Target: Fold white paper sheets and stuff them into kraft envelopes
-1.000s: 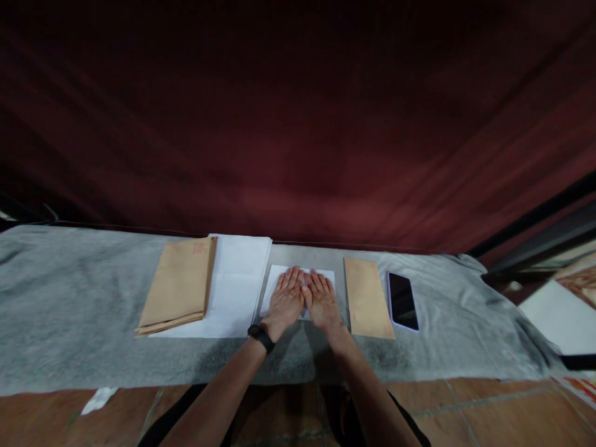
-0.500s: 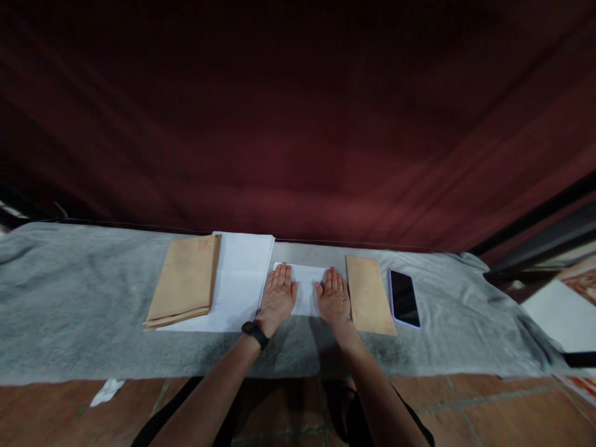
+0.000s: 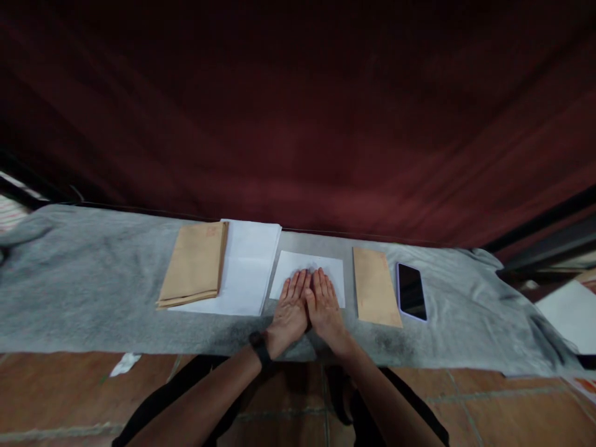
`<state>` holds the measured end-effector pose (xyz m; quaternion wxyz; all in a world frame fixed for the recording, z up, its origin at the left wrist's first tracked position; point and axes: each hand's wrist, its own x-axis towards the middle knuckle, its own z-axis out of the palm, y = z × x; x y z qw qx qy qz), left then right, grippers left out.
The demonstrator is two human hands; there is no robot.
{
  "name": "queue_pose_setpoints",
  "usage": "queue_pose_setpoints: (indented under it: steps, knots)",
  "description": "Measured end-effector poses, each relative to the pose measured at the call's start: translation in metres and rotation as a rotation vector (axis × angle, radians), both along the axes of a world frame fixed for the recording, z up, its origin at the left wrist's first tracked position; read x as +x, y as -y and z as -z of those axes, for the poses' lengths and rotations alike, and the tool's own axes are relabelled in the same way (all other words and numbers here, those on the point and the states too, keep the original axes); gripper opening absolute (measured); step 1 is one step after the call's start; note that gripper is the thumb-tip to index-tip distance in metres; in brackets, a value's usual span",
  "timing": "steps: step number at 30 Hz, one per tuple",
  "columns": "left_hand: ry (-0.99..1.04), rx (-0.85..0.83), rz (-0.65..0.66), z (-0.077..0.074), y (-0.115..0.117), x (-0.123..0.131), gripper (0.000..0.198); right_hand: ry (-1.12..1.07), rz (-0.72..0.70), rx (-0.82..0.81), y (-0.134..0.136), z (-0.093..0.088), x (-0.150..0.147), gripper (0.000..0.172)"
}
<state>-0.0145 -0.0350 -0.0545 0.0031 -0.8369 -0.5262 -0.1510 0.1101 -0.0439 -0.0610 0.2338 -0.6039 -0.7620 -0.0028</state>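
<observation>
A folded white sheet of paper (image 3: 331,266) lies flat on the grey cloth before me. My left hand (image 3: 292,305) rests palm down on its near middle part, fingers stretched out. Beside it, my right hand (image 3: 325,303) lies flat on the same paper, with the two thumbs side by side. Neither hand grips anything. Left of the paper is a stack of white sheets (image 3: 251,261), partly covered by a pile of brown envelopes (image 3: 193,257). To the right lies a single brown envelope (image 3: 376,287).
A phone (image 3: 411,292) in a lilac case lies right of the single envelope. Grey cloth (image 3: 93,279) covers the long narrow surface. Behind it hangs a dark red curtain (image 3: 298,136). A scrap of white paper (image 3: 125,364) is on the tiled floor.
My hands have slid inward from the paper's left and right ends and now lie together near its middle. The view has shifted slightly.
</observation>
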Motion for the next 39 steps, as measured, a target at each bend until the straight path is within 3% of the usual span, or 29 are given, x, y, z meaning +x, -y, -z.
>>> queue_pose_setpoints:
  steps: [7, 19, 25, 29, 34, 39]
  knots:
    - [0.013, -0.032, -0.032, 0.004, 0.012, -0.020, 0.062, 0.107, 0.016, -0.014, 0.023, 0.002, 0.014, 0.061]
    - [0.026, -0.031, -0.123, 0.001, 0.016, -0.035, 0.066, 0.121, 0.175, 0.013, 0.023, 0.010, 0.039, 0.061]
    - [0.057, 0.023, 0.047, -0.009, 0.018, -0.015, 0.061, 0.045, 0.044, -0.062, -0.003, -0.010, 0.026, 0.057]
    - [0.046, -0.001, 0.071, -0.006, 0.003, 0.000, 0.058, -0.053, 0.000, -0.162, -0.024, -0.018, 0.010, 0.058]
    - [0.018, -0.022, 0.032, -0.004, -0.038, 0.001, 0.057, -0.126, 0.038, -0.203, -0.047, -0.021, 0.003, 0.061]
    - [-0.011, -0.072, -0.014, -0.002, -0.060, 0.002, 0.055, -0.026, 0.066, -0.191, -0.055, -0.017, 0.002, 0.057]
